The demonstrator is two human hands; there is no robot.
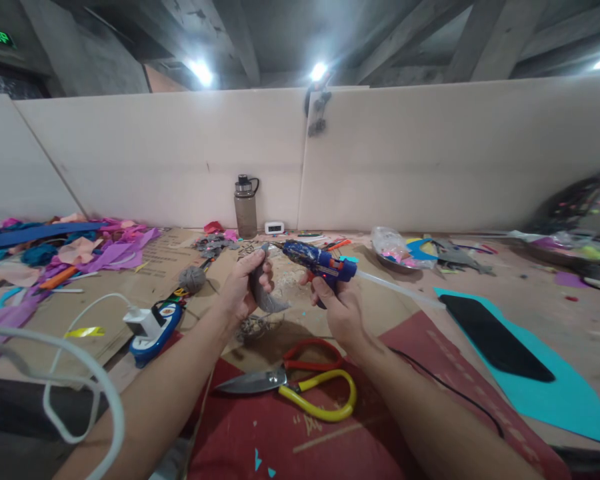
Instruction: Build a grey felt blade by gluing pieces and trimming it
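My right hand point(339, 303) is wrapped round the handle of a blue hot glue gun point(320, 261), with a long clear glue stick point(400, 288) coming out of its back. The gun's nozzle points left, close to the top of a curved grey felt piece point(264, 290). That piece is pinched upright in my left hand point(243, 283), its lower end curling to the right. Whether the nozzle touches the felt I cannot tell. Below both hands, scissors point(300, 383) with one red and one yellow handle lie on a dark red board point(260, 433).
On the left are a blue power strip point(155, 333), a white cable point(113, 400), a grey yarn ball point(193, 279) and colourful felt scraps point(80, 250). A bottle point(246, 210) stands at the back. To the right, a black phone point(495, 337) lies on turquoise felt point(555, 407).
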